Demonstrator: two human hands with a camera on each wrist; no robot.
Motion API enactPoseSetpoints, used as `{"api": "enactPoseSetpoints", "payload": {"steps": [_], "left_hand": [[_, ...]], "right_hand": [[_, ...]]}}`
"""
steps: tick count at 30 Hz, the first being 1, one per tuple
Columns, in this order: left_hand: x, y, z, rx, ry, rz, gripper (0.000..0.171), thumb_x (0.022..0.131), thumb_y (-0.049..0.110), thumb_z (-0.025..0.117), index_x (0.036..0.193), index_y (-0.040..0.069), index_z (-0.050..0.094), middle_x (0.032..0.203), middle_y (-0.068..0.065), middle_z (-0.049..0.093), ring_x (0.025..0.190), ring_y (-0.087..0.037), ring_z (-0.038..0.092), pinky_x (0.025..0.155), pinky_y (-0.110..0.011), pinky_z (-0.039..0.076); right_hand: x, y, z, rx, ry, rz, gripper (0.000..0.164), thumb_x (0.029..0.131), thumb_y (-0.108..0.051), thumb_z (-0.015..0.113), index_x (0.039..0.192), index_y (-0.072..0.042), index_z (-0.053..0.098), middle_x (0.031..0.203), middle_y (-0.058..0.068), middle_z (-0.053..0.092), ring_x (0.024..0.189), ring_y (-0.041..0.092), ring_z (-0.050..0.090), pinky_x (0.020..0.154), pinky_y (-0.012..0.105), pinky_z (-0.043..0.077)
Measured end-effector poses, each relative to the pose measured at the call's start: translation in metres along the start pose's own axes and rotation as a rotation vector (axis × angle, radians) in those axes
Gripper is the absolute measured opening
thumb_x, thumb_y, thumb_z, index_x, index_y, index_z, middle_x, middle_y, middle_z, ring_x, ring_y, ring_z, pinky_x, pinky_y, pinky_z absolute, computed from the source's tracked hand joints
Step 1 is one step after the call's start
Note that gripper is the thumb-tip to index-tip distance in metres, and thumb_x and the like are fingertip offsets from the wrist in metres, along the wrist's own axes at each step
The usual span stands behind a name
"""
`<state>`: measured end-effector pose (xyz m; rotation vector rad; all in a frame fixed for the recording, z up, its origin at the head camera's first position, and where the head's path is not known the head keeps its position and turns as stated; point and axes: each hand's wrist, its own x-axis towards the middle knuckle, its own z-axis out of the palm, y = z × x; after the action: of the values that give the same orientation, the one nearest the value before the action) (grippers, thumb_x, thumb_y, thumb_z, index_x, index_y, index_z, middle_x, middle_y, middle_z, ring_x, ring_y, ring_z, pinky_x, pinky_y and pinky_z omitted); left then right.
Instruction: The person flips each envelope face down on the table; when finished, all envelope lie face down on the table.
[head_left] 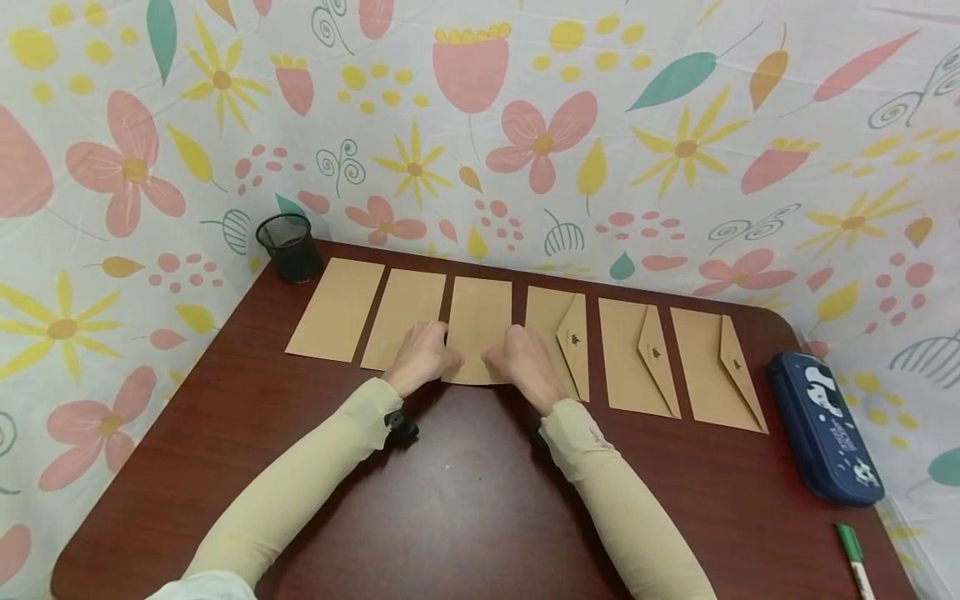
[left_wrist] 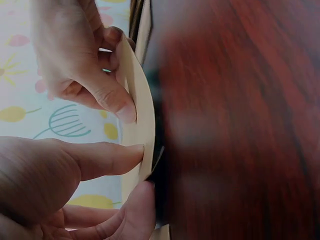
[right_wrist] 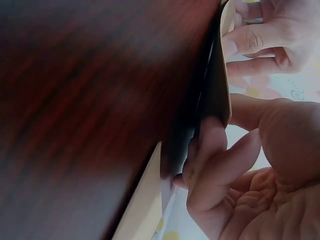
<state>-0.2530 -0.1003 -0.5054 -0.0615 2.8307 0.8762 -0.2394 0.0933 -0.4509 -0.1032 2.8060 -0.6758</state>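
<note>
My left hand point(head_left: 424, 353) and right hand point(head_left: 523, 364) hold the brown paper envelope point(head_left: 481, 310) third from the left, one at each side of its near end. In the left wrist view, the left thumb point(left_wrist: 112, 159) lies on top of the envelope point(left_wrist: 145, 112) with a finger under it. The paper's near edge bows up off the table. Seen from the right wrist, the right hand point(right_wrist: 240, 185) pinches the other corner between thumb and finger. Left of it lie two plain envelopes point(head_left: 337, 308); to the right, three envelopes point(head_left: 636, 358) show pointed flaps with small dark crowns.
A black mesh pen cup point(head_left: 290, 248) stands at the table's back left corner. Along the right edge lie a dark blue pencil case point(head_left: 823, 429) and a green-capped marker point(head_left: 853, 554). A flower-patterned cloth point(head_left: 465, 150) hangs behind the brown table point(head_left: 450, 517).
</note>
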Motion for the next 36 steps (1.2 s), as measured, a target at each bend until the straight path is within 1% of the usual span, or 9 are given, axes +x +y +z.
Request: {"api": "enactPoseSetpoints", "payload": {"steps": [4,11,14,19,23,26,30,32,36], "left_hand": [[0.0,0.001,0.0,0.04,0.005,-0.012,0.015,0.082,0.018,0.077,0.085,0.008,0.067,0.085,-0.007,0.067,0.071,-0.023,0.057,0.058,-0.032,0.048],[0.006,0.003,0.002,0.103,0.016,-0.006,0.019,0.08,0.016,0.077,0.068,0.012,0.063,0.079,-0.006,0.064,0.068,-0.022,0.055,0.056,-0.032,0.049],[0.009,0.0,0.004,0.115,0.021,0.019,0.021,0.08,0.017,0.078,0.066,0.014,0.062,0.077,-0.004,0.065,0.067,-0.02,0.056,0.056,-0.031,0.049],[0.007,-0.007,0.007,0.102,0.066,0.107,0.029,0.082,0.019,0.08,0.065,0.014,0.057,0.07,0.0,0.058,0.065,-0.018,0.052,0.056,-0.03,0.046],[-0.008,-0.007,0.006,0.081,0.133,0.164,0.017,0.082,0.019,0.077,0.081,0.005,0.067,0.079,-0.008,0.066,0.07,-0.023,0.059,0.06,-0.034,0.05],[-0.031,0.01,-0.006,0.073,0.163,0.17,0.029,0.084,0.019,0.077,0.105,0.0,0.076,0.101,-0.018,0.077,0.086,-0.031,0.073,0.072,-0.04,0.061],[-0.056,0.035,-0.023,0.057,0.156,0.159,0.039,0.089,0.019,0.081,0.122,-0.001,0.076,0.118,-0.02,0.079,0.104,-0.036,0.078,0.086,-0.045,0.065],[-0.059,0.04,-0.024,0.05,0.152,0.164,0.04,0.091,0.019,0.081,0.125,-0.001,0.076,0.119,-0.018,0.081,0.106,-0.035,0.079,0.088,-0.044,0.065],[-0.061,0.045,-0.023,0.035,0.137,0.197,0.044,0.093,0.019,0.08,0.131,-0.002,0.075,0.122,-0.017,0.082,0.111,-0.033,0.079,0.092,-0.043,0.065]], "right_hand": [[0.02,0.009,0.014,-0.011,-0.001,-0.013,0.036,0.086,-0.022,0.073,0.061,-0.017,0.048,0.066,0.001,0.045,0.058,0.02,0.044,0.051,0.032,0.037],[0.055,0.032,0.037,-0.087,0.0,-0.033,0.035,0.085,-0.031,0.077,0.062,-0.017,0.056,0.069,0.003,0.055,0.061,0.021,0.053,0.052,0.035,0.045],[0.053,0.03,0.035,-0.106,0.0,-0.029,0.036,0.087,-0.034,0.078,0.064,-0.016,0.057,0.07,0.003,0.057,0.061,0.02,0.054,0.053,0.035,0.045],[0.022,0.011,0.014,-0.088,0.014,-0.033,0.037,0.089,-0.032,0.079,0.064,-0.015,0.058,0.067,0.002,0.055,0.06,0.02,0.052,0.054,0.033,0.044],[-0.003,0.006,0.003,-0.035,0.059,-0.078,0.032,0.091,-0.029,0.078,0.071,-0.009,0.064,0.069,0.004,0.057,0.062,0.02,0.052,0.056,0.032,0.045],[-0.017,0.009,-0.004,0.0,0.099,-0.081,0.033,0.096,-0.032,0.077,0.096,0.001,0.072,0.076,0.008,0.065,0.064,0.021,0.06,0.059,0.033,0.05],[-0.029,0.02,-0.016,0.03,0.129,-0.061,0.056,0.1,-0.035,0.078,0.134,0.007,0.066,0.076,0.012,0.069,0.062,0.02,0.062,0.057,0.031,0.049],[-0.033,0.027,-0.021,0.035,0.134,-0.045,0.064,0.1,-0.037,0.078,0.144,0.007,0.061,0.073,0.016,0.069,0.059,0.023,0.061,0.055,0.034,0.049],[-0.04,0.043,-0.028,0.005,0.184,-0.045,0.066,0.099,-0.036,0.077,0.145,0.008,0.061,0.097,0.025,0.077,0.083,0.036,0.072,0.075,0.048,0.06]]}}
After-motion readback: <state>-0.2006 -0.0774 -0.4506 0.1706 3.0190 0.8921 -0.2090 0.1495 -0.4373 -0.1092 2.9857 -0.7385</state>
